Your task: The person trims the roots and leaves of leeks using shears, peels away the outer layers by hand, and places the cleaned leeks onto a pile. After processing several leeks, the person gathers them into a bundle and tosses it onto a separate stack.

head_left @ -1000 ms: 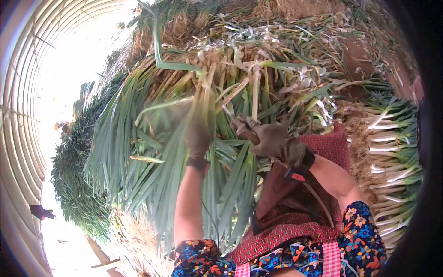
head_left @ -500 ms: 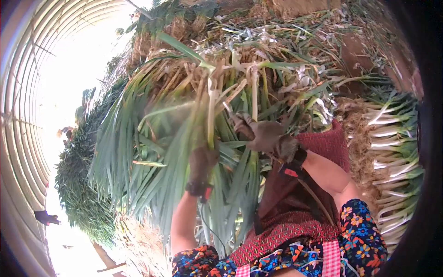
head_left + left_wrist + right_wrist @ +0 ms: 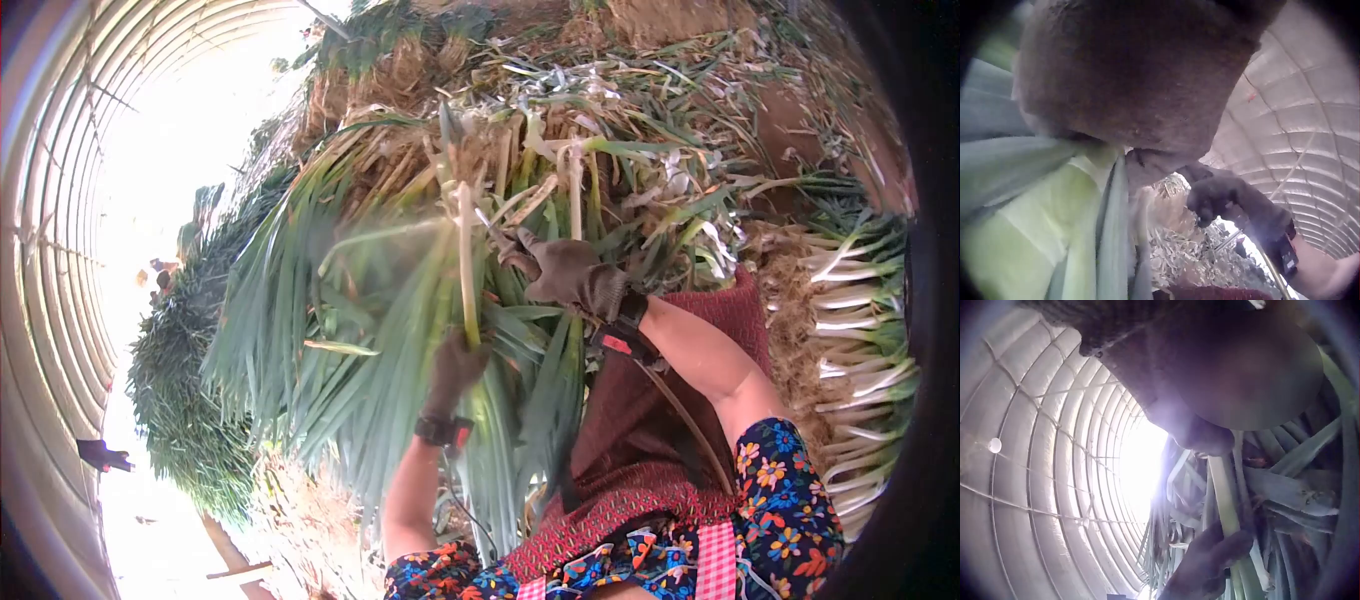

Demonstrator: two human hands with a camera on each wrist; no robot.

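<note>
My gloved left hand [image 3: 460,370] grips a leek [image 3: 466,255] low on its stalk, near where the green begins. Its pale shaft points up and away from me, and a loose leaf sticks out past its top. My gloved right hand [image 3: 572,275], right of the leek, holds a thin nozzle [image 3: 484,218] on a hose [image 3: 690,430]; the tip points toward the shaft. In the right wrist view the left hand's fingers [image 3: 1213,556] curl round the leek. The left wrist view shows broad leaves [image 3: 1029,237] below the glove.
A heap of leeks [image 3: 270,310] with long green leaves lies beneath and left of my hands. Peeled leeks [image 3: 845,330] with white shafts are stacked at the right. Stripped leaves [image 3: 600,85] litter the ground beyond. A dark red apron [image 3: 640,430] covers my lap.
My left hand has drawn back toward me with the leek, showing more pale shaft. The long leaf at its top has swung from the left to nearly straight ahead. The right hand has shifted slightly.
</note>
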